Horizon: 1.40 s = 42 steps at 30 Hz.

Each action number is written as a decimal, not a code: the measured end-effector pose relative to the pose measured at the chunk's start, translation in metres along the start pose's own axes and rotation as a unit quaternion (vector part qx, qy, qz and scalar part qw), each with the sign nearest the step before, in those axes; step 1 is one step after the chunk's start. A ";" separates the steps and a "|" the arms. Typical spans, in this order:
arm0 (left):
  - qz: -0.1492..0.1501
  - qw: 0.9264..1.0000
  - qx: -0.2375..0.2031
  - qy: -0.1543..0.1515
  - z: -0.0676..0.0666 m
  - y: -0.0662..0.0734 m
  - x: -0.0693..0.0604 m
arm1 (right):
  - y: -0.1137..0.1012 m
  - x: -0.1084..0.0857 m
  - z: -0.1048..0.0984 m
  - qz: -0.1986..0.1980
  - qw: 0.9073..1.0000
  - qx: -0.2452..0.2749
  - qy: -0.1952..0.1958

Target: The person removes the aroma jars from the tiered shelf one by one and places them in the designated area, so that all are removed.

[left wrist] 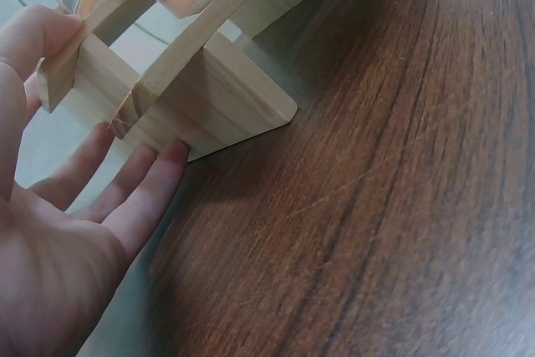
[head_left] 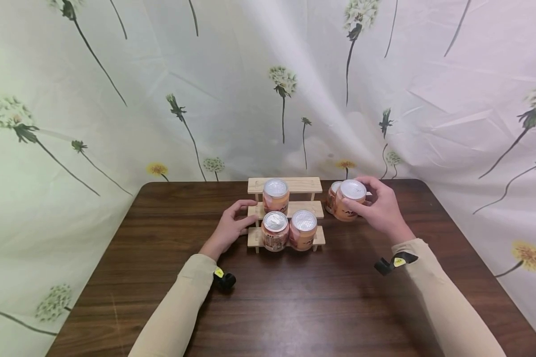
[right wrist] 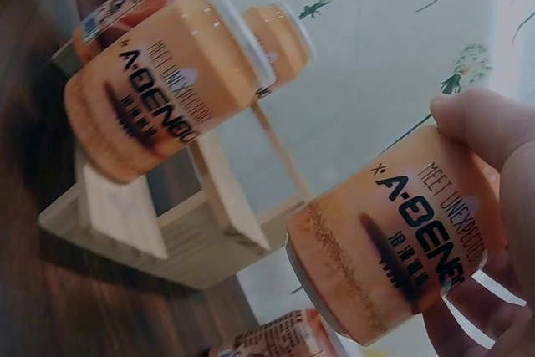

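Observation:
My right hand (head_left: 381, 208) grips an orange can (right wrist: 380, 244) with a silver lid, right of a small three-step wooden rack (head_left: 301, 185). Thumb and fingers lie around the can's sides, and it appears raised off the table. Partly hidden behind it is another can (head_left: 331, 199). At the rack's left end my left hand (head_left: 232, 224) touches the wood, fingers fairly extended against the side panel (left wrist: 201, 102). Two cans stand side by side on the lowest step, the left can (head_left: 275, 234) and the right can (head_left: 303, 233). A further can (head_left: 275, 195) stands on the middle step.
The rack stands near the back of a dark brown wooden table (head_left: 277, 307). Close behind hangs a pale curtain (head_left: 241, 99) printed with dandelions. Each wrist carries a black strap; the right strap (head_left: 395, 263) lies over the sleeve.

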<state>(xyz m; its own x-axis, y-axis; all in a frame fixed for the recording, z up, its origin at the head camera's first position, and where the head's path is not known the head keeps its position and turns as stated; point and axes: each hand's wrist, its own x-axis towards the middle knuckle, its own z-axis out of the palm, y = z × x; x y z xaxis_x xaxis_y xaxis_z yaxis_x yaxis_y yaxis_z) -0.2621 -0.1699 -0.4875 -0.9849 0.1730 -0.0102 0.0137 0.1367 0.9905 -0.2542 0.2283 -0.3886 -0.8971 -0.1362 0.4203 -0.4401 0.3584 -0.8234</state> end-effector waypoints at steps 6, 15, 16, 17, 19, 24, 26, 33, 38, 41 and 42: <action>0.002 1.000 -0.005 -0.002 0.000 -0.002 0.001 | 0.009 -0.007 0.000 0.008 1.000 -0.009 -0.018; 0.007 1.000 -0.006 -0.001 0.000 -0.001 0.002 | 0.023 -0.016 0.006 0.014 0.999 0.009 -0.031; 0.007 1.000 -0.005 0.000 0.000 -0.001 0.002 | 0.024 -0.017 0.006 0.019 0.999 0.002 -0.033; 0.007 1.000 -0.004 0.000 0.000 -0.001 0.002 | 0.026 -0.018 0.006 0.025 0.999 -0.005 -0.036; 0.005 1.000 -0.003 0.001 0.000 -0.001 0.002 | 0.029 -0.020 0.007 0.038 0.998 -0.017 -0.043; 0.001 1.000 -0.002 0.000 0.000 -0.002 0.002 | 0.034 -0.027 0.010 0.062 0.996 -0.025 -0.057; 0.001 1.000 -0.003 0.000 0.000 -0.003 0.001 | 0.036 -0.029 0.011 0.065 0.996 -0.031 -0.059; 0.001 1.000 -0.002 0.000 0.000 -0.003 0.001 | 0.049 -0.032 0.013 0.067 0.993 -0.077 -0.064; 0.001 1.000 -0.002 0.000 0.000 -0.002 0.001 | 0.057 -0.033 0.013 0.061 0.992 -0.088 -0.072; 0.001 1.000 -0.001 0.000 0.000 -0.002 0.000 | 0.060 -0.032 0.013 0.061 0.991 -0.090 -0.076; 0.000 1.000 -0.001 0.000 0.000 -0.001 0.000 | 0.062 -0.032 0.012 0.063 0.991 -0.092 -0.076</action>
<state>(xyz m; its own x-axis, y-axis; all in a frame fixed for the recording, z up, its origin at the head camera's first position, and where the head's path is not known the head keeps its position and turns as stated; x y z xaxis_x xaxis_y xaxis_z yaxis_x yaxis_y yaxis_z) -0.2623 -0.1701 -0.4889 -0.9847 0.1737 -0.0096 0.0140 0.1339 0.9909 -0.2534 0.2433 -0.4577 -0.9459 -0.2122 0.2455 -0.3230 0.5420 -0.7758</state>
